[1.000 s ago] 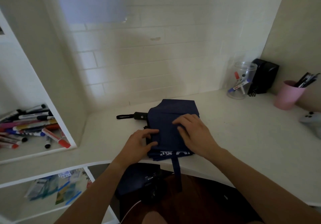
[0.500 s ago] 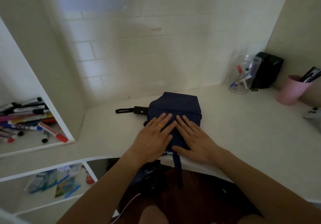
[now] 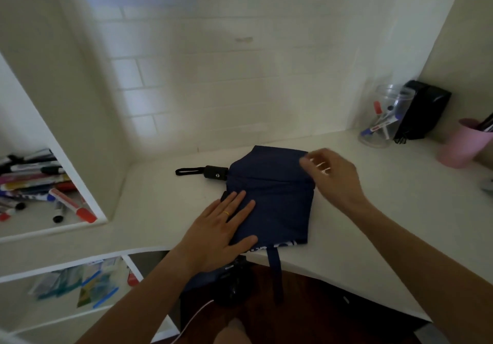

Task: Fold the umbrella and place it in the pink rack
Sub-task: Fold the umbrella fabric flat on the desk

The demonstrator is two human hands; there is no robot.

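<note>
The navy umbrella (image 3: 277, 197) lies flattened on the white counter (image 3: 373, 223), its black handle (image 3: 214, 173) and wrist loop pointing left. Its closing strap (image 3: 276, 271) hangs over the counter's front edge. My left hand (image 3: 218, 230) rests flat on the fabric's near-left part, fingers spread. My right hand (image 3: 332, 177) is at the fabric's far-right corner with curled, blurred fingers; whether it pinches the cloth is unclear. The pink holder (image 3: 464, 145), a cup with pens in it, stands at the far right.
A clear jar with markers (image 3: 380, 119) and a black box (image 3: 424, 109) stand in the back right corner. A side shelf at the left holds several markers (image 3: 40, 183). A lower shelf holds packets (image 3: 77, 285). A dark object (image 3: 229, 282) sits under the counter edge.
My right hand has lifted off the middle of the fabric and moved to its far-right corner. My left hand stays flat on the near-left part.
</note>
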